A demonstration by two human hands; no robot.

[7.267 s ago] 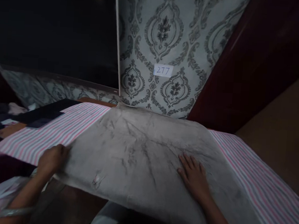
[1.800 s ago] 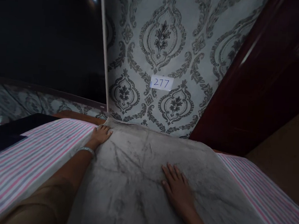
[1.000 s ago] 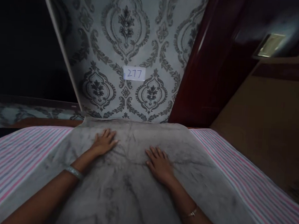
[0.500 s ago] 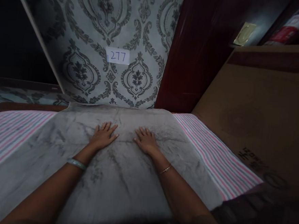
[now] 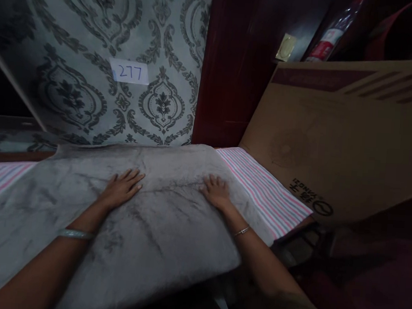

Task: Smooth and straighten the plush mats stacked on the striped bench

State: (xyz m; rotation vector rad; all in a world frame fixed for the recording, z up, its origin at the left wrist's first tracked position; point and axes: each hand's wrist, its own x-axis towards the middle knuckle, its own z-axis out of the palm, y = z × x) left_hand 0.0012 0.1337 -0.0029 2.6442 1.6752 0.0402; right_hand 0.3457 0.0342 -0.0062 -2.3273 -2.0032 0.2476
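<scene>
A soft grey cloth [image 5: 173,218], creased and marked with darker streaks, lies spread over a surface in front of me. My left hand [image 5: 121,188] rests flat on it left of the middle, fingers spread. Palm down near the cloth's right side lies my right hand [image 5: 215,191], its fingers also apart. Neither hand grips anything. Beneath the grey cloth, a pink, white and grey striped cloth [image 5: 260,186] shows at the right and at the far left.
A large cardboard box [image 5: 334,135] stands at the right, beside the striped cloth. Behind are patterned wallpaper [image 5: 130,27] with a paper label [image 5: 130,71] reading 277, and a dark red panel [image 5: 228,81]. A bottle [image 5: 328,40] shows above the box.
The view has turned to the right. My right hand has slid rightward over the grey cloth, widening the gap between my hands. Both stay flat.
</scene>
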